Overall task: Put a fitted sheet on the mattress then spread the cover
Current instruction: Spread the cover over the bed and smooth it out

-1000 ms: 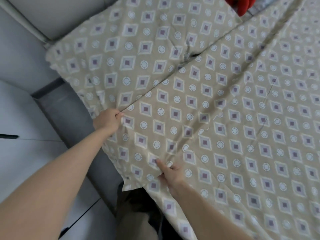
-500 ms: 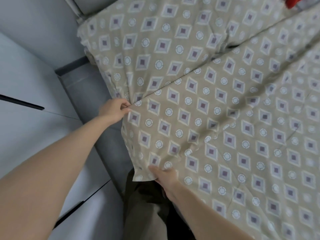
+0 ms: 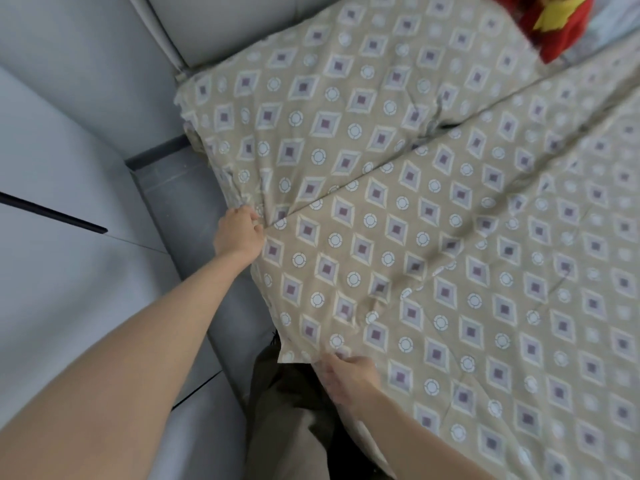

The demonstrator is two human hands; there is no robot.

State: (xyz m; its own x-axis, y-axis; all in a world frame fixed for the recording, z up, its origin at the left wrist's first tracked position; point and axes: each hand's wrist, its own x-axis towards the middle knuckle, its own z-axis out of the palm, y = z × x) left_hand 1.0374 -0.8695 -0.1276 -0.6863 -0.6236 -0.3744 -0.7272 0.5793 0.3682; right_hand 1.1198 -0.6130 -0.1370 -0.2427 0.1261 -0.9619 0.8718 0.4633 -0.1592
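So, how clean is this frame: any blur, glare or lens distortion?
Head view: soft even light, no glare; motion blur smears the red cloth and the cover toward the right edge; the left hand and right hand are sharper; wide-angle stretch enlarges the left forearm.

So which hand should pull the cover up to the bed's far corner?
Probably the left hand. It grips the cover at its edge, much nearer the bed's far corner. The right hand holds the cover's loose end, farther back.
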